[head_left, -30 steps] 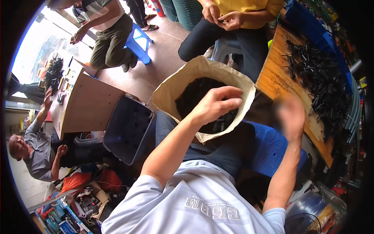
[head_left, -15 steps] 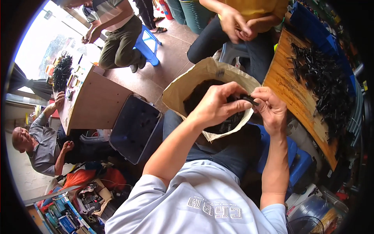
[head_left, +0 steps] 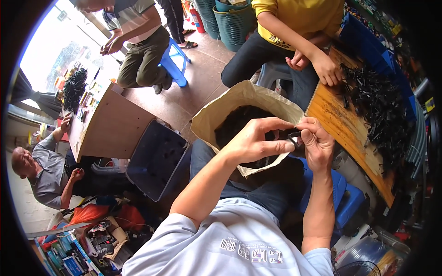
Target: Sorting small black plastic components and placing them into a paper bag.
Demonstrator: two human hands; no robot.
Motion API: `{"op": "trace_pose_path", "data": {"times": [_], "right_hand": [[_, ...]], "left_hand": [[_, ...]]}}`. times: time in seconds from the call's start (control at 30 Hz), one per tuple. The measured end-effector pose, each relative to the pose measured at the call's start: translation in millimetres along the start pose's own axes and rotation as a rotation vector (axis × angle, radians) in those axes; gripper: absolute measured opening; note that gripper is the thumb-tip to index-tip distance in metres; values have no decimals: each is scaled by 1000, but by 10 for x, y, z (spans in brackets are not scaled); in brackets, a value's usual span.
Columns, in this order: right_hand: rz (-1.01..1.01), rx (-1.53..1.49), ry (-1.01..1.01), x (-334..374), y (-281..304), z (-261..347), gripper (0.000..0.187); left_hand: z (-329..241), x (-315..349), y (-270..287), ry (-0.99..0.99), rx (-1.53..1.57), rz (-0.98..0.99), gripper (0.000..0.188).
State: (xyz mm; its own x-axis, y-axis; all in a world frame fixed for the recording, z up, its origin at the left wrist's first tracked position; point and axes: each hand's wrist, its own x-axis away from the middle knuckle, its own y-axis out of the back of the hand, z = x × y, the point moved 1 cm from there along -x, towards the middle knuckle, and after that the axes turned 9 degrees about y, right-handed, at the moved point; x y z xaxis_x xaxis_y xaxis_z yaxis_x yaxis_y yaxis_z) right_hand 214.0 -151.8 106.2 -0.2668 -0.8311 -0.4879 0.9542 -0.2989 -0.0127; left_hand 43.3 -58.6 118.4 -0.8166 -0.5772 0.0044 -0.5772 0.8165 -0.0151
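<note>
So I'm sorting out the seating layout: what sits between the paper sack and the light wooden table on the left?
In the head view, a dark blue plastic bin stands between the paper sack and the wooden table.

Both bare forearms rose from the lower edge, elbows bent; the left hand (head_left: 254, 142) and right hand (head_left: 316, 141) met fingertip to fingertip; the fingers (head_left: 281, 145) of each were curled and pinched together, thumbs facing inward.
</note>
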Motion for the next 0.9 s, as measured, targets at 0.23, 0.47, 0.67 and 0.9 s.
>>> {"op": "trace_pose_path", "data": {"times": [0.23, 0.47, 0.67, 0.9], "right_hand": [[-37, -30, -16, 47, -70, -3, 17], [-24, -19, -92, 81, -117, -39, 20], [-35, -241, -185, 155, -114, -221, 17], [26, -250, -310, 164, -17, -156, 18]], "left_hand": [[85, -25, -118, -77, -184, -203, 27], [189, -73, -263, -383, -406, -429, 12], [279, -33, -365, -350, -404, -488, 9], [404, -8, -273, 24, 101, -341, 14]]}}
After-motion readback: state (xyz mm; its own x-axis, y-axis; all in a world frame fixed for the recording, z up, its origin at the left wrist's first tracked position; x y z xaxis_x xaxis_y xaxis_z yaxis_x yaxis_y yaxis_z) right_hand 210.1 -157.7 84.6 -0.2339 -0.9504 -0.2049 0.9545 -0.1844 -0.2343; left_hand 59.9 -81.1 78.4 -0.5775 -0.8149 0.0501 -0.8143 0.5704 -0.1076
